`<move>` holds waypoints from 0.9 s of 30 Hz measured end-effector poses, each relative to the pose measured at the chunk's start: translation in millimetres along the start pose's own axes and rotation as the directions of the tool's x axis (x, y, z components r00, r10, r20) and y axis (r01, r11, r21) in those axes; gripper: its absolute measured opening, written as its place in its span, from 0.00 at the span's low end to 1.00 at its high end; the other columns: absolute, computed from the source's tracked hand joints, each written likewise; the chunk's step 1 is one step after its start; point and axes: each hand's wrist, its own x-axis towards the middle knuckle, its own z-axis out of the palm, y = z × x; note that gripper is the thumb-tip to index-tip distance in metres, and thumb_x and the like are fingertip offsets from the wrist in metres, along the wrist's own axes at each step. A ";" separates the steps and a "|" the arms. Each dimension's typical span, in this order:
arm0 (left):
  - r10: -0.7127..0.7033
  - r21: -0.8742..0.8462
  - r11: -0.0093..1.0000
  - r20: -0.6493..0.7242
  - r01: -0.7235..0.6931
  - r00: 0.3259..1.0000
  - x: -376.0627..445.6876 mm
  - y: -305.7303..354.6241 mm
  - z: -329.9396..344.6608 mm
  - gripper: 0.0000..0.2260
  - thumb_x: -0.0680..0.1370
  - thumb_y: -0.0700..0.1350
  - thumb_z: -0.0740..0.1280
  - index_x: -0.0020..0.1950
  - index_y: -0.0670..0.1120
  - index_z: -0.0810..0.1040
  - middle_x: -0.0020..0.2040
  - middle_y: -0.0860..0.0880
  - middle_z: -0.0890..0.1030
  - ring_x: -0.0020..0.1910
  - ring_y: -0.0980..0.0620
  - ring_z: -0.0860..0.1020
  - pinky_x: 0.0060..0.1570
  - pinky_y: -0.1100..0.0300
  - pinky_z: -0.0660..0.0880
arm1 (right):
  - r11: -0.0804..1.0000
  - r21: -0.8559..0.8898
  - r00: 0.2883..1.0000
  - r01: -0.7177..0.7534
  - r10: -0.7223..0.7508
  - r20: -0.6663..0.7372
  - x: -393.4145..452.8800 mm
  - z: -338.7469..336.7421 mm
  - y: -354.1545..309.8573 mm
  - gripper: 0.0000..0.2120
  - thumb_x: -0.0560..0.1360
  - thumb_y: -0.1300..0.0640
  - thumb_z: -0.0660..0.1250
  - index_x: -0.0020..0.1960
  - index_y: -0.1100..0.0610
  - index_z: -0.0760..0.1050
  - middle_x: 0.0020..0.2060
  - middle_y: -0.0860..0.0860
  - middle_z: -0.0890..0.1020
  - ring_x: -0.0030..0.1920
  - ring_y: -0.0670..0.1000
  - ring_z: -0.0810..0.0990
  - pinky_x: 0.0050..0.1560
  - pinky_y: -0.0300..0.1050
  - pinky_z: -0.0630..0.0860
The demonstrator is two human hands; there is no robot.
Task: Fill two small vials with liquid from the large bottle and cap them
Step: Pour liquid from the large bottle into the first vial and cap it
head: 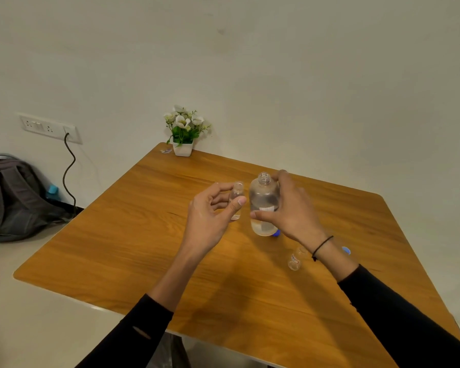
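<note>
A clear large bottle [263,205], uncapped and upright with a little liquid at its bottom, is gripped by my right hand [290,208] over the wooden table [144,248]. My left hand [210,211] pinches a small open vial [236,200] between thumb and fingers, just left of the bottle. A second small vial [295,258] with a label stands uncapped on the table under my right wrist. One blue cap [276,233] peeks out behind the bottle's base. Another blue cap [346,250] lies right of my right forearm.
A white pot of artificial flowers [183,134] stands at the table's far edge, with a small wrapper [166,151] beside it. A grey backpack [14,197] leans on the wall at the left, below a socket strip with a dark cable [68,171].
</note>
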 end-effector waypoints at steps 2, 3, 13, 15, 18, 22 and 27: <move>-0.009 0.005 1.000 -0.002 0.009 1.000 -0.2 -2.6 -0.5 0.15 0.78 0.48 0.77 0.64 0.49 0.84 0.52 0.50 0.89 0.53 0.50 0.87 0.42 0.57 0.85 | 0.998 0.049 0.999 -0.037 0.036 0.027 2.4 9.5 -0.1 0.40 0.65 0.45 0.85 0.68 0.53 0.67 0.59 0.46 0.79 0.54 0.47 0.75 0.42 0.36 0.69; -0.015 0.014 1.000 -0.005 0.015 1.000 -0.3 -4.7 -1.2 0.15 0.78 0.48 0.77 0.64 0.49 0.84 0.53 0.50 0.89 0.53 0.49 0.87 0.43 0.54 0.86 | 0.996 0.073 0.998 -0.054 0.052 0.037 3.7 14.5 0.1 0.40 0.65 0.46 0.85 0.68 0.53 0.67 0.56 0.45 0.77 0.54 0.47 0.74 0.41 0.33 0.67; -0.084 0.028 0.996 -0.019 0.085 0.996 -2.9 -14.7 -3.9 0.14 0.78 0.49 0.77 0.64 0.51 0.84 0.54 0.50 0.88 0.54 0.49 0.87 0.54 0.39 0.85 | 0.970 0.191 0.989 -0.151 0.147 0.031 18.0 55.0 12.9 0.38 0.63 0.48 0.87 0.63 0.52 0.66 0.56 0.47 0.77 0.55 0.51 0.78 0.42 0.35 0.70; -0.079 0.038 0.996 -0.016 0.080 0.997 -3.9 -13.4 -1.2 0.14 0.78 0.48 0.77 0.63 0.50 0.84 0.53 0.52 0.88 0.53 0.51 0.86 0.54 0.42 0.86 | 0.962 0.206 0.984 -0.178 0.172 0.046 19.0 59.9 15.1 0.39 0.62 0.49 0.87 0.63 0.52 0.67 0.57 0.48 0.78 0.56 0.52 0.79 0.44 0.38 0.73; -0.068 0.042 0.997 -0.007 0.068 0.998 -5.3 -11.4 2.5 0.14 0.78 0.47 0.77 0.64 0.50 0.84 0.53 0.53 0.88 0.53 0.54 0.86 0.55 0.48 0.86 | 0.958 0.216 0.982 -0.186 0.182 0.040 18.7 66.2 17.7 0.40 0.62 0.49 0.87 0.65 0.53 0.68 0.58 0.48 0.80 0.57 0.52 0.80 0.51 0.45 0.78; -0.062 0.041 0.997 0.014 0.061 0.998 -6.7 -9.6 8.1 0.14 0.78 0.46 0.77 0.63 0.51 0.83 0.54 0.54 0.88 0.53 0.55 0.86 0.56 0.51 0.85 | 0.960 0.206 0.982 -0.189 0.184 0.046 17.5 69.4 21.3 0.40 0.64 0.51 0.86 0.66 0.52 0.66 0.61 0.49 0.79 0.60 0.53 0.79 0.56 0.49 0.80; -0.053 0.047 0.998 0.054 0.050 0.997 -9.2 -12.2 16.5 0.14 0.78 0.49 0.77 0.64 0.52 0.83 0.56 0.52 0.88 0.55 0.50 0.86 0.55 0.40 0.85 | 0.980 0.126 0.988 -0.152 0.148 0.036 8.0 51.5 22.7 0.46 0.67 0.46 0.84 0.77 0.54 0.62 0.73 0.53 0.71 0.71 0.55 0.72 0.67 0.52 0.75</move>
